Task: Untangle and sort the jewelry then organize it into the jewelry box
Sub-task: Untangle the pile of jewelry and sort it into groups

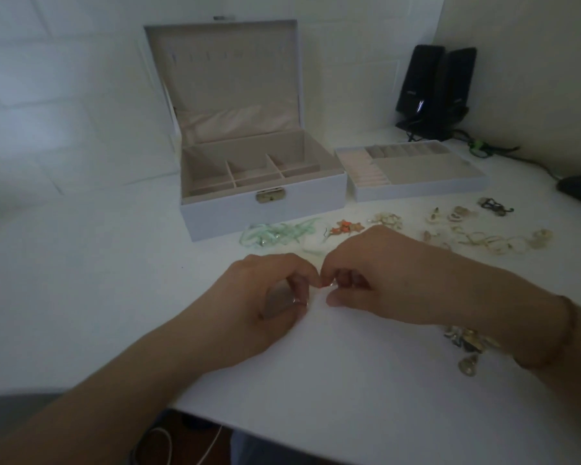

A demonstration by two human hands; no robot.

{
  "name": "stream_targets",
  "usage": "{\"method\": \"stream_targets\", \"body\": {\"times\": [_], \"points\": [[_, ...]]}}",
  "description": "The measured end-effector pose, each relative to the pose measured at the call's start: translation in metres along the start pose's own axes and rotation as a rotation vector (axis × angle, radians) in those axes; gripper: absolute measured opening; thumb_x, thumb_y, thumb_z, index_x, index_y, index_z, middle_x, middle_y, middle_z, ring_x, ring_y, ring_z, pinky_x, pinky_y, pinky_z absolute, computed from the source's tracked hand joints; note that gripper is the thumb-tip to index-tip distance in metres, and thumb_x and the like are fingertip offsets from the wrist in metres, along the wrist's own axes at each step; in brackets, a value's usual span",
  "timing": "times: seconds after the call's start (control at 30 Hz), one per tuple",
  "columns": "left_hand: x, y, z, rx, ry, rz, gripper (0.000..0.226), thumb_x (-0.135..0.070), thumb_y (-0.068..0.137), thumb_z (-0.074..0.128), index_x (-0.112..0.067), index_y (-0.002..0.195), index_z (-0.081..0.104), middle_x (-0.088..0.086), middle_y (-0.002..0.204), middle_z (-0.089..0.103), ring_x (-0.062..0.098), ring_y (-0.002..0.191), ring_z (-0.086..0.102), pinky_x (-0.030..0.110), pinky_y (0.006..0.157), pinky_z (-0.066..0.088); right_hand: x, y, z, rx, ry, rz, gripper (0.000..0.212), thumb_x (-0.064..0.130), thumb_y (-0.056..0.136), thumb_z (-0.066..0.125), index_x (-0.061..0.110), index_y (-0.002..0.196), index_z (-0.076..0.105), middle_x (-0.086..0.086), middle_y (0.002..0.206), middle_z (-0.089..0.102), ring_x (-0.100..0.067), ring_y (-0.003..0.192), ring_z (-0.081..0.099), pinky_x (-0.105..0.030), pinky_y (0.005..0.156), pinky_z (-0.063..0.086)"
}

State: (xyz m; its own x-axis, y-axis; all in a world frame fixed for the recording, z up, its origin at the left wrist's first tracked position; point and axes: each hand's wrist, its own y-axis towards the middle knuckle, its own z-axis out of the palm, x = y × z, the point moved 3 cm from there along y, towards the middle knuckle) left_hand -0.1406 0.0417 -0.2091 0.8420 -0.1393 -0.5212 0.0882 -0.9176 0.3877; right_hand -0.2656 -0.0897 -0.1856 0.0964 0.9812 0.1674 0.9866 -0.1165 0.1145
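Now, head view: my left hand point(269, 297) and right hand point(376, 280) meet fingertip to fingertip mid-desk, each pinching something too small to name. I judge I'm still untangling. The box point(265, 203) stands open at the back edge, tray point(413, 189) beside it, jewelry point(467, 241) strewn between. Next needs a gentle pull apart.

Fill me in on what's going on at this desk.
A person is sorting jewelry. Both hands, left hand and right hand, meet fingertip to fingertip over the white table, pinching something too small to identify. The jewelry box stands open and empty, its tray beside it. Loose jewelry lies unsorted behind the hands.
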Motion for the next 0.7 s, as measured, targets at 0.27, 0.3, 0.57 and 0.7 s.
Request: {"method": "stream_targets", "body": {"times": [0.27, 0.3, 0.57, 0.7], "points": [[0.0005, 0.0006, -0.0024, -0.026, -0.044, 0.081, 0.025, -0.007, 0.08, 0.073, -0.019, 0.102, 0.068, -0.009, 0.092, 0.065, 0.009, 0.085, 0.063, 0.023, 0.075, 0.051, -0.0006, 0.0, 0.0051, -0.002, 0.093, 0.0, 0.021, 0.045, 0.082, 0.066, 0.027, 0.093, 0.065, 0.012, 0.076, 0.056, -0.003, 0.071, 0.048, -0.032, 0.071, 0.046], [0.0006, 0.001, -0.002, -0.028, -0.056, 0.086, 0.027, -0.005, 0.079, 0.073, -0.018, 0.103, 0.068, -0.008, 0.093, 0.065, 0.01, 0.084, 0.063, 0.025, 0.074, 0.052, -0.0001, 0.0009, 0.0053, -0.003, 0.103, 0.003, 0.021, 0.045, 0.081, 0.067, 0.027, 0.091, 0.064, 0.011, 0.076, 0.056, -0.003, 0.07, 0.048, -0.033, 0.07, 0.047], [0.0007, -0.0002, 0.0002, -0.012, 0.008, 0.158, 0.022, -0.013, 0.075, 0.063, -0.015, 0.094, 0.076, -0.002, 0.102, 0.062, 0.008, 0.088, 0.063, 0.016, 0.079, 0.049, -0.0058, -0.0026, 0.0055, 0.026, 0.128, 0.032, 0.027, 0.048, 0.08, 0.067, 0.031, 0.101, 0.066, 0.016, 0.078, 0.056, 0.002, 0.072, 0.05, -0.019, 0.07, 0.04], [0.0033, -0.0021, 0.0011, -0.03, 0.01, 0.151, 0.012, -0.017, 0.079, 0.071, -0.017, 0.087, 0.079, -0.003, 0.104, 0.064, 0.006, 0.092, 0.064, 0.017, 0.082, 0.049, -0.0041, -0.0037, 0.0057, 0.001, 0.124, 0.033, 0.021, 0.047, 0.083, 0.063, 0.032, 0.097, 0.067, 0.015, 0.077, 0.055, 0.0, 0.073, 0.051, -0.032, 0.071, 0.049]]}}
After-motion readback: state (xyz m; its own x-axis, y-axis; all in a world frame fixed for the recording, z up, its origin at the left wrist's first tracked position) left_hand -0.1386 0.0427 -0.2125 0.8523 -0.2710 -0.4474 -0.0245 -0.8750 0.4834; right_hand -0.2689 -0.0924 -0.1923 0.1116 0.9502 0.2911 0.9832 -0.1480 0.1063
